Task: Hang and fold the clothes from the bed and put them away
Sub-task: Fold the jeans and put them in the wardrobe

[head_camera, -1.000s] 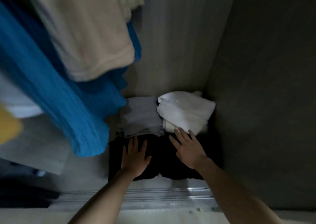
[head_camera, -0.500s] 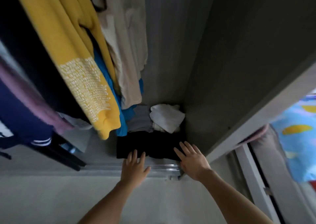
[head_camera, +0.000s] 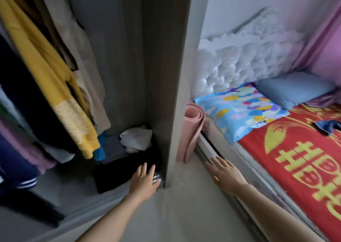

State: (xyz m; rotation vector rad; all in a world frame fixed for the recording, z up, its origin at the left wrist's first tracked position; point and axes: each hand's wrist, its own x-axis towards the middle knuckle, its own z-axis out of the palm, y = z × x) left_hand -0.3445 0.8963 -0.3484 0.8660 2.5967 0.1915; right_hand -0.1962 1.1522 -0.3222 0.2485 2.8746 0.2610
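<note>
Left hand (head_camera: 144, 182) flat, empty, beside folded black garment (head_camera: 115, 173); right hand (head_camera: 225, 173) splayed, empty

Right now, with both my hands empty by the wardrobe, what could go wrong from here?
The black folded garment lies close to the metal door track by your left hand; a door sliding there might catch it. The white cloth sits rumpled on the pile behind and could slide off. A blue garment lies on the bed, beyond your right hand, and is easy to overlook.
</note>
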